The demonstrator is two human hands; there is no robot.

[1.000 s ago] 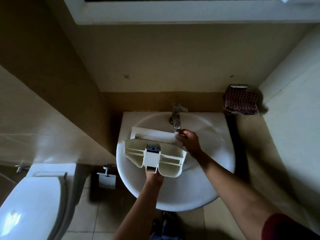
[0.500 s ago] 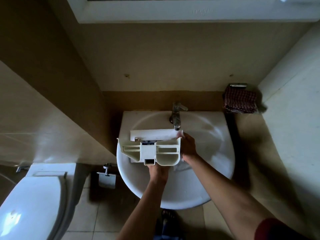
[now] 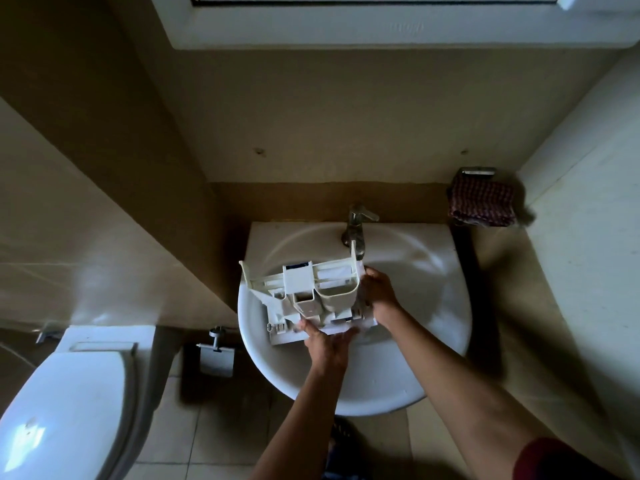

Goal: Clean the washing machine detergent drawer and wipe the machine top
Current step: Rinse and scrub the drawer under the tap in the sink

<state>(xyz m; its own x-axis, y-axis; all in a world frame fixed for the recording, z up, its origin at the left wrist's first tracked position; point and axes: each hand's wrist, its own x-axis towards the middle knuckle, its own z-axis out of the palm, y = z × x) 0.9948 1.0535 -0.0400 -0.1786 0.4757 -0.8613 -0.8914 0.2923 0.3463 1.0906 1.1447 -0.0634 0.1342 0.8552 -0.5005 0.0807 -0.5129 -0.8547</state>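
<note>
2 hands [image 3: 353, 317] gripping detergent drawer [image 3: 308, 294] over white sink [image 3: 433, 306], beige tiled bathroom

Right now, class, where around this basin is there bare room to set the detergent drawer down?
The basin's right half, between the right hand and the rim, is bare. So is the near bowl below the left hand. Under the tap it is crowded: the detergent drawer fills the middle.

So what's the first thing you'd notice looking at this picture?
Probably the white plastic detergent drawer held over the round white sink, just below the tap. The left hand grips its near edge and the right hand its right side. A checked cloth hangs on the wall to the right.
</note>
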